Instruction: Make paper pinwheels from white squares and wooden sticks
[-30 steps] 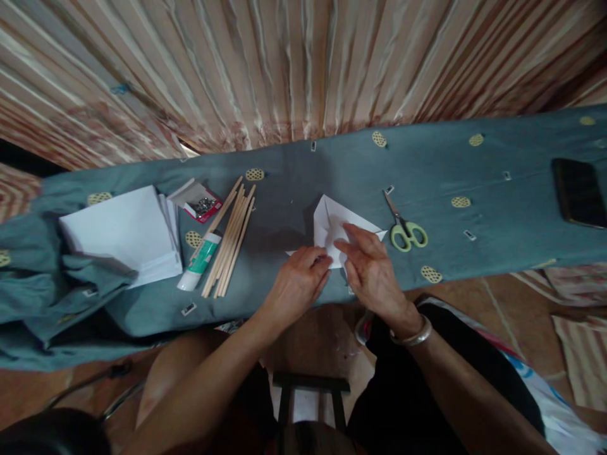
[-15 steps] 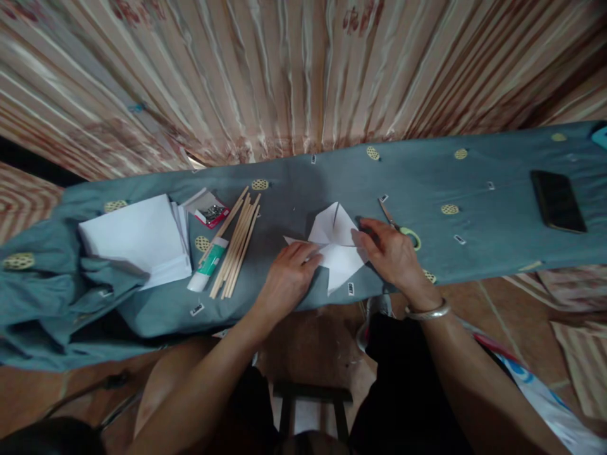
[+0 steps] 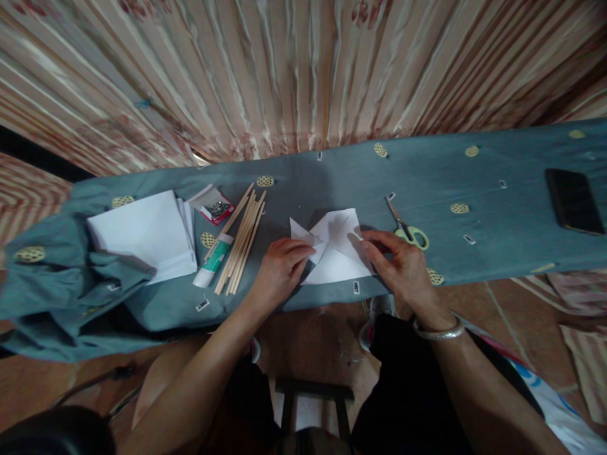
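Note:
A white sheet of paper (image 3: 339,265) with slits cut in toward its middle lies near the front edge of the cloth-covered table. My left hand (image 3: 285,259) pinches a raised, pointed flap at its left side. At the right edge, my right hand (image 3: 396,256) has thumb and fingers closed on the paper. Just beyond that hand lie scissors (image 3: 408,232) with light green handles. To the left of my left hand are several thin wooden sticks (image 3: 243,243) and a green and white glue stick (image 3: 213,261).
A stack of white paper (image 3: 142,237) lies at the left, beside a small open red and white box (image 3: 215,207) of metal pins. A black phone (image 3: 573,201) rests far right. The striped curtain (image 3: 303,76) hangs behind the table (image 3: 427,183); a stool (image 3: 313,390) stands below.
The paper's flaps have shifted: the lower part now lies flatter and wider, and the left flap stands up in my left hand. The view has moved slightly, uncovering more of the scissors.

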`<state>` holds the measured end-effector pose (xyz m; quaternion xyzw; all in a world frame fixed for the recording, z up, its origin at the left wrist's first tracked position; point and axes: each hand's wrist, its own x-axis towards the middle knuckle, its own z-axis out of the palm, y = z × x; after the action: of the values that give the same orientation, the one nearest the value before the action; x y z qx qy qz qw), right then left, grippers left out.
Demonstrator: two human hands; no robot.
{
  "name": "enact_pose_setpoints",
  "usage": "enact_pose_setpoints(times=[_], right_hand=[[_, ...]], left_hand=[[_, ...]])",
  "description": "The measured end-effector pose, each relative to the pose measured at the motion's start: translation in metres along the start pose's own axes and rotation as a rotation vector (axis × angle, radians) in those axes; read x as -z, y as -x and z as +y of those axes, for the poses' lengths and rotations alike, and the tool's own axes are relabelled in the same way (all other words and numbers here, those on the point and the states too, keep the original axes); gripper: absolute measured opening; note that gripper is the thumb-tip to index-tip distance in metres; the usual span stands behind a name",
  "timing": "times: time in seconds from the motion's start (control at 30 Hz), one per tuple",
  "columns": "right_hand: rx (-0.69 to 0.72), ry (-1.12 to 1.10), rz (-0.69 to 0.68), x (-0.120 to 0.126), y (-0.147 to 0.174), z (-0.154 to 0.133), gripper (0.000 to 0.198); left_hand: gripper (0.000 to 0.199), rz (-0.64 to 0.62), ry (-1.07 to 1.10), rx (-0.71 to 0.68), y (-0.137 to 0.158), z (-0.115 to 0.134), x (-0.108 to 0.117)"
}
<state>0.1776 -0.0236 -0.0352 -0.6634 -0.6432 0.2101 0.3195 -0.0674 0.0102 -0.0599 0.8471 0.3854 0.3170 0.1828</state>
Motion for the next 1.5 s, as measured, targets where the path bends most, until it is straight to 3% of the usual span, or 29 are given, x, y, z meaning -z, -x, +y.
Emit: enact_pose_setpoints(times=[0.1,0.3,0.6,1.0,1.5], right_hand=[[0.112,0.017,-0.049,-0.001,0.004,-0.005,0.03],[0.185,0.092,-0.077,-0.006,0.01,-0.007,0.028],[0.323,0.172,-0.083,-0.013,0.02,-0.005,0.031],[0.325,0.196,-0.092,-0.014,0.023,-0.007,0.032],[0.309,0.17,-0.102,-0.019,0.026,-0.013,0.037]], left_hand=[[0.017,0.002,0.01,0.005,-0.001,0.001,0.001],[0.017,0.049,0.039,0.017,0.0,0.004,0.002],[0.019,-0.034,0.033,-0.005,-0.005,0.003,-0.006],[0.022,-0.069,0.011,0.118,-0.016,0.002,-0.016],[0.023,-0.068,0.02,0.133,-0.017,0.002,-0.017]])
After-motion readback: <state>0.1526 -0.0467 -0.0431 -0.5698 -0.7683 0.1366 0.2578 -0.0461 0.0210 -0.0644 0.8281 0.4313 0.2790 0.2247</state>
